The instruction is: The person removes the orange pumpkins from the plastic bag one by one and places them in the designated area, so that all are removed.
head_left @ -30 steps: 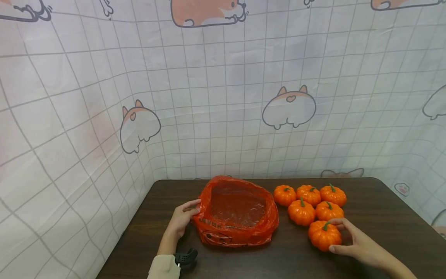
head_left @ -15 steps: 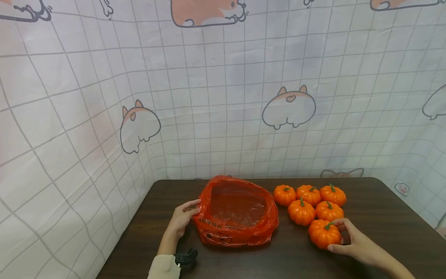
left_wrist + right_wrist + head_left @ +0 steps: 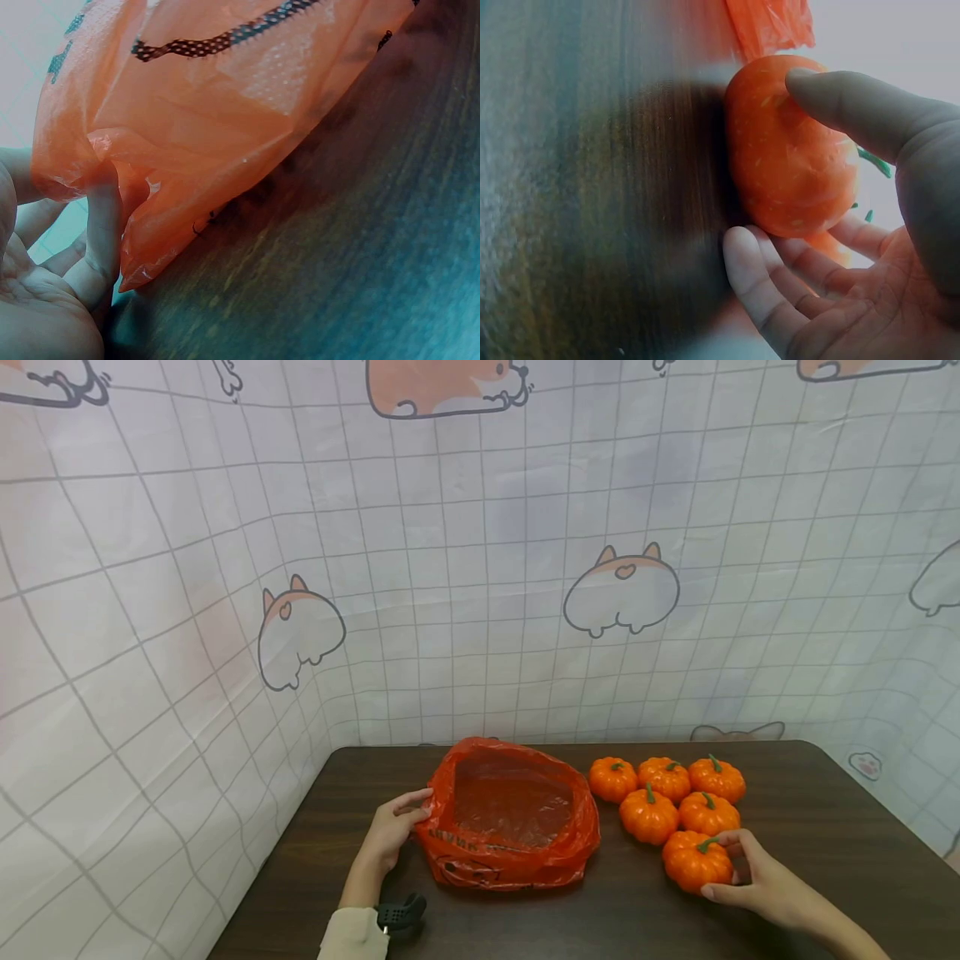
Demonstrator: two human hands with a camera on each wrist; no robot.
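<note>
A red plastic bag [image 3: 510,868] stands on the table with its mouth facing up, and no contents are visible inside. My left hand [image 3: 388,832] pinches its left rim; the left wrist view shows the fingers [image 3: 103,232] against the crumpled plastic. To the right, a small orange pumpkin [image 3: 693,862] with a green stem is held between the thumb and fingers of my right hand [image 3: 761,878]. In the right wrist view the thumb lies on one side of this pumpkin [image 3: 780,165], which sits at or just above the tabletop; I cannot tell which.
Several more orange pumpkins [image 3: 648,817] are grouped behind the held one, between the bag and the table's right side. The dark wooden table [image 3: 525,927] meets a white gridded cloth [image 3: 487,635] with cartoon dogs at the back and left.
My right hand and its pumpkin have shifted very slightly away from me and to the left. The left hand and the bag stay where they were.
</note>
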